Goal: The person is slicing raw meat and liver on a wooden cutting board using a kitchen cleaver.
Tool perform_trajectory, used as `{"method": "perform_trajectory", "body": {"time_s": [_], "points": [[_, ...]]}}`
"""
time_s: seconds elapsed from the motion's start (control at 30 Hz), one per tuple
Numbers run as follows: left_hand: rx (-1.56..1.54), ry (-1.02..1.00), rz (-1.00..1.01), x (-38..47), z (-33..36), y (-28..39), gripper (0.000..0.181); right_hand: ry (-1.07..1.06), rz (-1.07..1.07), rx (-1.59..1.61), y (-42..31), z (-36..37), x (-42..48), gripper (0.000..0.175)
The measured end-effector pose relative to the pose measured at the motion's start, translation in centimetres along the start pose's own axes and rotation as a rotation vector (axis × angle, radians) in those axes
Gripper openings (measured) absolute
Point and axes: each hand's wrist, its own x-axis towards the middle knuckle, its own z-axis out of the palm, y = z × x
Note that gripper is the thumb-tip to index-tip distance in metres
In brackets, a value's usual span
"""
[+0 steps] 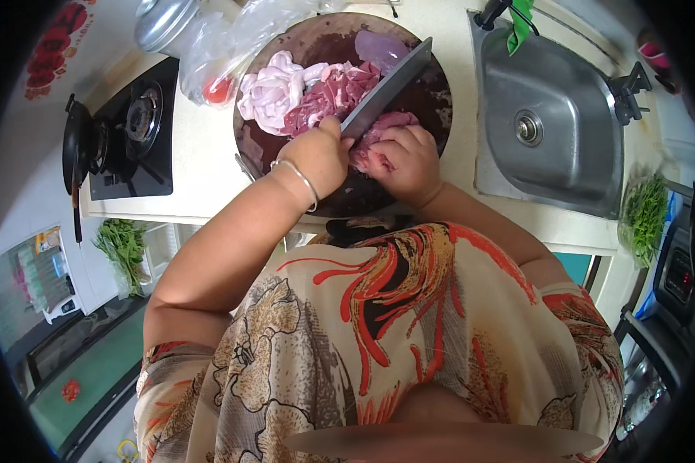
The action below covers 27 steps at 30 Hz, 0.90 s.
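My left hand (315, 156), a bracelet on its wrist, grips a cleaver (389, 87) whose blade slants up and right over a round dark wooden chopping board (440, 104). My right hand (406, 159) holds a piece of raw red meat (397, 120) down on the board, its fingers curled over it, close to the blade. Sliced raw red meat (339, 92) lies in a heap left of the blade. Beside that heap are pale pink, rope-like raw pieces (272, 89), maybe intestine. A glossy pale purple piece (376, 47), its kind unclear, lies near the board's far edge.
Left of the board are a clear plastic bag (208, 58) with something red inside, a lidded metal pot (165, 23) and a gas hob (133, 139) with a black pan (78, 147). A steel sink (556, 156) lies to the right, with leafy greens (646, 217) beyond it.
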Motion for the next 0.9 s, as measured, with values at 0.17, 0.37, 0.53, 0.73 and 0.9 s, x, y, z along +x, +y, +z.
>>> {"method": "perform_trajectory", "body": {"time_s": [0.17, 0.37, 0.53, 0.73, 0.9], "points": [[-0.044, 0.014, -0.020, -3.9, -0.5, -2.7, 0.022, 0.077, -0.019, 0.012, 1.0, -0.5, -0.7, 0.013], [-0.057, 0.043, -0.122, -6.8, -1.9, -4.2, 0.024, 0.075, -0.017, 0.052, 0.9, -0.3, -0.5, 0.016], [-0.117, 0.069, -0.013, -8.8, -2.1, -3.9, 0.026, 0.044, -0.027, 0.050, 1.0, -0.3, -0.3, 0.015], [-0.014, -0.034, -0.058, -8.6, -1.5, -2.5, 0.026, 0.043, -0.035, 0.073, 1.2, 0.0, -0.1, 0.014], [0.036, -0.107, -0.063, -7.0, -1.6, -0.9, 0.024, 0.072, -0.042, 0.053, 1.1, 0.1, 0.0, 0.015]]}}
